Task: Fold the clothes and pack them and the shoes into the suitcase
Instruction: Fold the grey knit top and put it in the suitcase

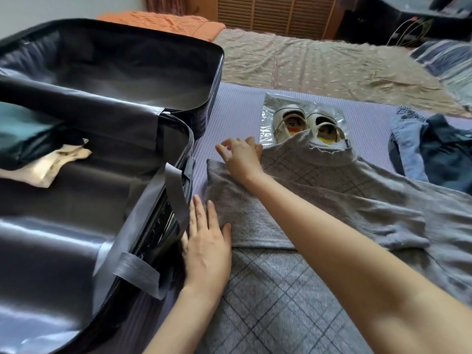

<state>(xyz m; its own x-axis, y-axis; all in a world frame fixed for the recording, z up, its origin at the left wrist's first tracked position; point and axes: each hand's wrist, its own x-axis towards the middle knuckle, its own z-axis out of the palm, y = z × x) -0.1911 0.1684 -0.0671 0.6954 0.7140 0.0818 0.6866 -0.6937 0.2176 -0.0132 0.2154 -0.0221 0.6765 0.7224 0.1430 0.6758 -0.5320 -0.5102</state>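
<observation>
Directly under the left hand (207, 247) and right hand (242, 156) lies the sweater (332, 180).

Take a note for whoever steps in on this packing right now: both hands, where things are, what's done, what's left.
Left hand: flat on the grey sweater, beside the suitcase.
Right hand: on the sweater's far shoulder, fingers loosely bent, no clear grip.
Done: some clothes lie in the suitcase; one sleeve is folded across the sweater.
Left: finish folding the sweater, fold the jeans and dark garment, pack all with the shoes, which sit on a plastic bag, partly under the sweater's collar.
</observation>
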